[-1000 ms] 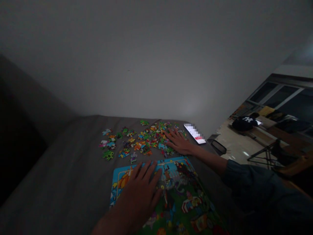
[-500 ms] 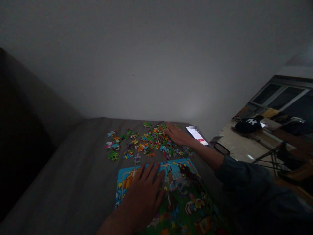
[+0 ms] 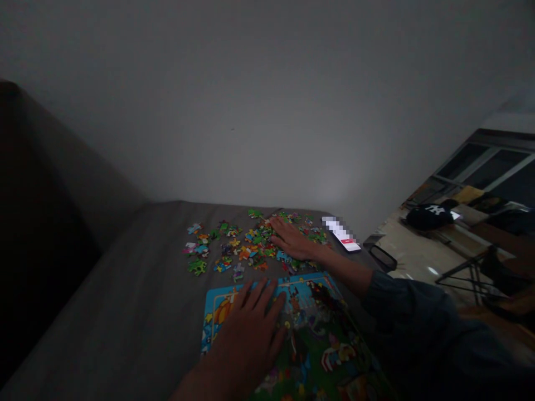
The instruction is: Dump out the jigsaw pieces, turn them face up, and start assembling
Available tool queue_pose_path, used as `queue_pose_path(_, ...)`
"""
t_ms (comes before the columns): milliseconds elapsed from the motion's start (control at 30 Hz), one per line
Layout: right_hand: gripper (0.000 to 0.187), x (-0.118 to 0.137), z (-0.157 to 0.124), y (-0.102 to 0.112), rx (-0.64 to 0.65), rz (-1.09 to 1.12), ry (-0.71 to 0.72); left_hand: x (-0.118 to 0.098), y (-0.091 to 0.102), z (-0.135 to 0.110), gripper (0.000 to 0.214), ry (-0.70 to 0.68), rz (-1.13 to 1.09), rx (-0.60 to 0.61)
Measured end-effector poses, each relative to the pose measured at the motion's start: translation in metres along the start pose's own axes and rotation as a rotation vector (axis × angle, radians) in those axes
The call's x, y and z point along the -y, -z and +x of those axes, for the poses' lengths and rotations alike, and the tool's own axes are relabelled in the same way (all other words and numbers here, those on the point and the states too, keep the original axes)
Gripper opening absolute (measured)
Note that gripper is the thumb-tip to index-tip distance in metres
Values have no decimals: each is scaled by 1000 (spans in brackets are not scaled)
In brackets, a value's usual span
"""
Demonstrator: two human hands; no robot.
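Note:
A colourful picture board [image 3: 317,328] with a blue edge lies nearest me on a grey cloth surface. My left hand [image 3: 254,317] rests on its left part, fingers spread and holding nothing visible. Beyond the board, many loose jigsaw pieces [image 3: 244,252] are scattered, some overlapping. My right hand [image 3: 292,239] lies over the right side of this pile, palm down with the fingers stretched out. Pieces under that palm are hidden. Apart on the left sits a green jigsaw piece [image 3: 196,267].
A phone [image 3: 343,235] with a lit screen lies right of the pieces, close to the wall [image 3: 251,111]. Past the grey cloth's [image 3: 137,301] right edge, a dark cap [image 3: 430,216] and a folding stand [image 3: 470,275] show in the room beyond.
My right hand has shifted left and slightly nearer over the pile, uncovering pieces at the far right. My left hand stays on the board. The whole view has shifted slightly.

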State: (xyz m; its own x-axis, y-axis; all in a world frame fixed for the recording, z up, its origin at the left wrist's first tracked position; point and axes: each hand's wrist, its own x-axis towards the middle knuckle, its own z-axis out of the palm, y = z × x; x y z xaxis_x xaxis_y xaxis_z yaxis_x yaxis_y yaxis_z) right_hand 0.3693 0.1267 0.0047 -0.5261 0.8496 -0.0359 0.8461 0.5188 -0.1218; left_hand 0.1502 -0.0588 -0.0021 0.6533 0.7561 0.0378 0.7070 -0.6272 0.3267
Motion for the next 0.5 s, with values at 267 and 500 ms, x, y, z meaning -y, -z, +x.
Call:
queue_pose_path(267, 94, -24, 10, 9, -58, 3, -70, 0, -4, -3, 53, -2, -40, -43)
queue_pose_path(500, 90, 0, 25, -20, -57, 25, -50, -2, -3, -8, 57, 12, -108, -41)
